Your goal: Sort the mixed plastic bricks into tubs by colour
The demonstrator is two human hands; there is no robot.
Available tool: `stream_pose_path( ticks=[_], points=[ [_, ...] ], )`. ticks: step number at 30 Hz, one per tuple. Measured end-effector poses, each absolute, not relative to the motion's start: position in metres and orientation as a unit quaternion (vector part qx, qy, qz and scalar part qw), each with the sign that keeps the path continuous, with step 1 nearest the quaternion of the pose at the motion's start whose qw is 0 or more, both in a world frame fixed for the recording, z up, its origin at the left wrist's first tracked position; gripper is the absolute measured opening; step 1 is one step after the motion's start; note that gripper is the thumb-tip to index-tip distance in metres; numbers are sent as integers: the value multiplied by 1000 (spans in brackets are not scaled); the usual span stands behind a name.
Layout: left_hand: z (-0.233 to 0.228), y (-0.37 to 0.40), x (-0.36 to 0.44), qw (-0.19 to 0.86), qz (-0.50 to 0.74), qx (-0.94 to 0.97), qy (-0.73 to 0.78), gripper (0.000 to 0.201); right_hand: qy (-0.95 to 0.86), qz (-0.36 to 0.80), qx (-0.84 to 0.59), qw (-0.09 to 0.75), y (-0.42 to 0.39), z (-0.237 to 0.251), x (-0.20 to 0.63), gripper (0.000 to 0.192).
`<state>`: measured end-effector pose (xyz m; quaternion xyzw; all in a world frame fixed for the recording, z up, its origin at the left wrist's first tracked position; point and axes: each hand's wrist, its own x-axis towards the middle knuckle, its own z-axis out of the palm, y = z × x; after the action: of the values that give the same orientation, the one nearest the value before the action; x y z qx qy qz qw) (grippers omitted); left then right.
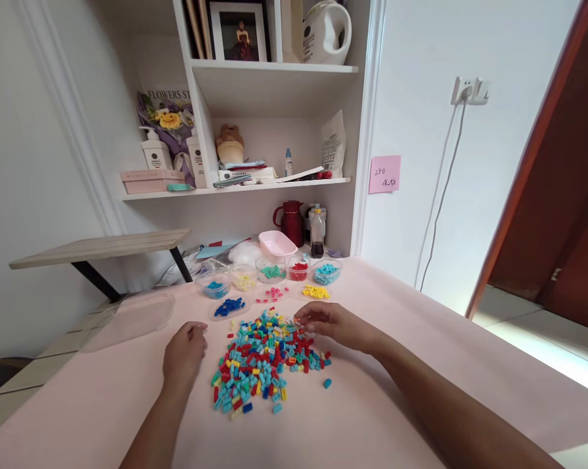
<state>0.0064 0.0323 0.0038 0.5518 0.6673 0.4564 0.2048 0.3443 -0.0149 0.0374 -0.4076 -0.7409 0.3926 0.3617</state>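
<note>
Along the far part of the pink-covered table (372,417), a row of clear containers is holding sorted toy bricks: the leftmost tub (202,284) is carrying medium-blue ones, and beside it the next is carrying pale yellow bricks (245,281); further right, others are holding green bricks (273,271), red bricks (299,270) and light-blue bricks (327,272). Nearer the person, dark-blue bricks (230,307) are lying in a shallow clear dish (245,311), while small groups of pink bricks (273,295) and yellow bricks (316,292) are sitting in front of the tubs. A pink basket (278,243) is standing behind the row, and a large clear lid-like tray (142,314) is lying at the left. The mixed brick pile (262,358) is spreading across the table between the two hands. The right hand (333,324) is reaching in over the pile's upper right edge, palm down, its fingers bending toward the bricks with the thumb close below. The left hand (183,352) is resting left of the pile, apart from it, its fingers curling loosely inward. Whether either hand's fingers are gripping a brick, I cannot tell, the fingertips being small and partly hidden.
</note>
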Motion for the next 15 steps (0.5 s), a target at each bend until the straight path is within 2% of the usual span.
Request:
stream_pose_path(
  ticks=[2, 4, 5, 8, 10, 12, 15],
  points=[
    [4, 32, 7, 205, 458, 552, 666, 26, -718, 383, -437, 383, -15, 41, 350, 23],
    [4, 32, 7, 206, 459, 551, 666, 26, -706, 390, -473, 355, -17, 46, 359, 21],
    [4, 32, 7, 207, 459, 550, 666, 27, -710, 415, -478, 309, -19, 49, 364, 24],
    [3, 32, 7, 211, 463, 545, 666, 27, -725, 532, -429, 84, -27, 58, 376, 32],
    [2, 33, 7, 215, 467, 541, 665, 28, -721, 568, -396, -2, -31, 60, 377, 32],
    [2, 33, 8, 218, 471, 537, 665, 28, -723, 572, -387, 10, -33, 59, 372, 31],
    [2, 33, 8, 218, 473, 531, 668, 27, -748, 561, -348, 72, -32, 55, 360, 35]
  ],
)
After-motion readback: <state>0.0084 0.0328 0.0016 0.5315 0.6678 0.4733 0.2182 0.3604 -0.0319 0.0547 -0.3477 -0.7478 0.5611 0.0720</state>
